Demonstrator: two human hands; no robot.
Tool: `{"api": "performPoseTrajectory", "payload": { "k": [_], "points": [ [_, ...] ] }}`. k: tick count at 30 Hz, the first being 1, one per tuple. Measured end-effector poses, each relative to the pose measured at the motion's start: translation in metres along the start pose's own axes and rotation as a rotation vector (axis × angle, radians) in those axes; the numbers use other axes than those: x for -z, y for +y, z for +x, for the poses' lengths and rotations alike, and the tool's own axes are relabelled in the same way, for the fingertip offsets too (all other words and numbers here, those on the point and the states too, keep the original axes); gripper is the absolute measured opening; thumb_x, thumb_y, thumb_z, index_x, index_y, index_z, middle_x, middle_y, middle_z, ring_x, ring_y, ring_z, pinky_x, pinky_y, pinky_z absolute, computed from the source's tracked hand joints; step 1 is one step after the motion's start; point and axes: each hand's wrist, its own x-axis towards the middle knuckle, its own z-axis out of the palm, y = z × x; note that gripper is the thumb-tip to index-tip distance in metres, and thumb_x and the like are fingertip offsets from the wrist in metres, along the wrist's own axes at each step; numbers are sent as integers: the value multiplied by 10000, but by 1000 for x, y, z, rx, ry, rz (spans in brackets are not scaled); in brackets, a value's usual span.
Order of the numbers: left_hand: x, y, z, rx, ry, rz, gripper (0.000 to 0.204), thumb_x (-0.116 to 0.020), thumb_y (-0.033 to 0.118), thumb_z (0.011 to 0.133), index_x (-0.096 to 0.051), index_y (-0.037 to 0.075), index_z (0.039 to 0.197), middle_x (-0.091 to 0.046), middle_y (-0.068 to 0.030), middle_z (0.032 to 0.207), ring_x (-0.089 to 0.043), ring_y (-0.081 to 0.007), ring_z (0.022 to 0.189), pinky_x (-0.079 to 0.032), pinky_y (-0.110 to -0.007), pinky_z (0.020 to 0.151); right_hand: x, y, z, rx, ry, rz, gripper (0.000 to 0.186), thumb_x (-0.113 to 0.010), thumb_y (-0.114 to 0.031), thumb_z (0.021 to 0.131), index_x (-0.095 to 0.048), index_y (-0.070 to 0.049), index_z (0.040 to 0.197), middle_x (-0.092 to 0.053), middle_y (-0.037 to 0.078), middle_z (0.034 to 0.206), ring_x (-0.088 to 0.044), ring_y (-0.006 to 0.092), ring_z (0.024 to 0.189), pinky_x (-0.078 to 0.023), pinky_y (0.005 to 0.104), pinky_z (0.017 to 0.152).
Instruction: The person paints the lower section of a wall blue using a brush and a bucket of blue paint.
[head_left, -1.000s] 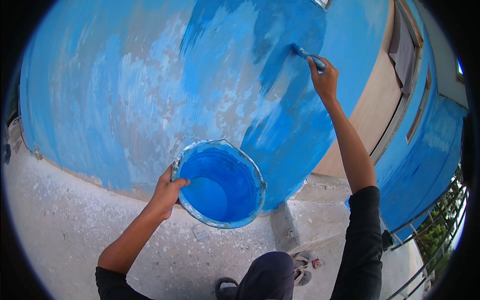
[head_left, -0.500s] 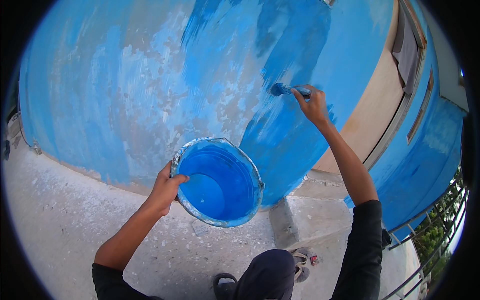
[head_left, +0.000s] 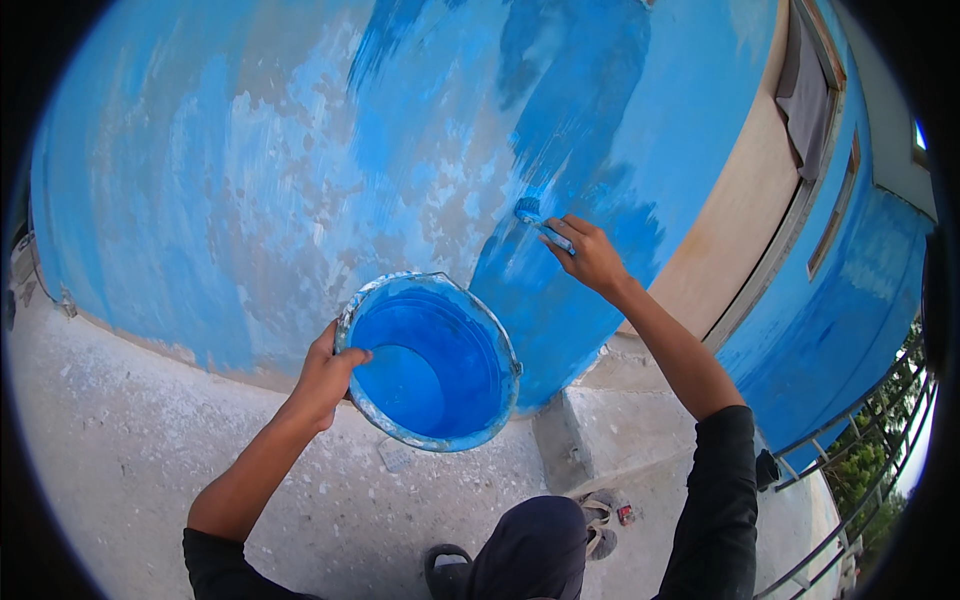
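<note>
My left hand [head_left: 328, 378] grips the left rim of a bucket [head_left: 478, 325], its thumb hooked over the inside edge. Blue paint [head_left: 400, 385] lies at the bottom, and the rim is crusted with dried paint. In my right hand [head_left: 588, 255] is a paintbrush [head_left: 530, 212], held by its paint-smeared handle. Its dark bristles touch or nearly touch the wall [head_left: 420, 180], at the left edge of a darker blue band [head_left: 570, 130]. Left of that band the wall is patchy, pale blue and grey with flaking areas.
A concrete step [head_left: 630, 430] juts out at the wall's foot, right of the bucket. Sandals [head_left: 600, 525] and a small red object [head_left: 626, 515] lie on the paint-spotted floor [head_left: 180, 440]. A doorway with a grey curtain [head_left: 805, 100] and a metal railing [head_left: 850, 480] stand at right.
My right hand has moved down and left with the brush, whose bristles now point more upward. Fresh darker blue shows right of the hand. The bucket has hardly shifted.
</note>
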Motion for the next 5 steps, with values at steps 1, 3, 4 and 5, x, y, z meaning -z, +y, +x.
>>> {"api": "performPoseTrajectory", "payload": {
  "k": [1,3,4,5],
  "points": [
    [0,-1,1,-6,0,-2,648,-512,13,815,-305,13,1430,-542,-198,1236,-567,-283,1083,-501,-414,873,1,-4,-2,-12,-139,80,237,-667,-184,870,-659,1,1018,-636,156,866,-629,312,659,-509,381,601],
    [0,-1,1,-9,-4,2,659,-514,12,813,-299,15,1436,-535,-198,1250,-553,-288,1107,-471,-418,917,2,1,4,-72,-297,177,263,-671,-205,869,-665,-10,1045,-655,162,911,-640,304,661,-517,393,622],
    [-2,-1,2,-11,-11,0,665,-516,11,812,-296,16,1439,-532,-197,1258,-546,-290,1118,-456,-420,939,5,7,9,-104,-379,221,276,-673,-216,868,-668,-15,1058,-664,164,933,-646,301,662,-521,399,632],
    [-3,-1,2,-10,-13,-3,665,-516,11,812,-296,16,1439,-532,-197,1258,-546,-290,1118,-456,-420,939,12,16,18,-121,-346,112,282,-674,-238,870,-675,-36,1066,-669,181,999,-664,282,692,-530,410,658]
  ]
}}
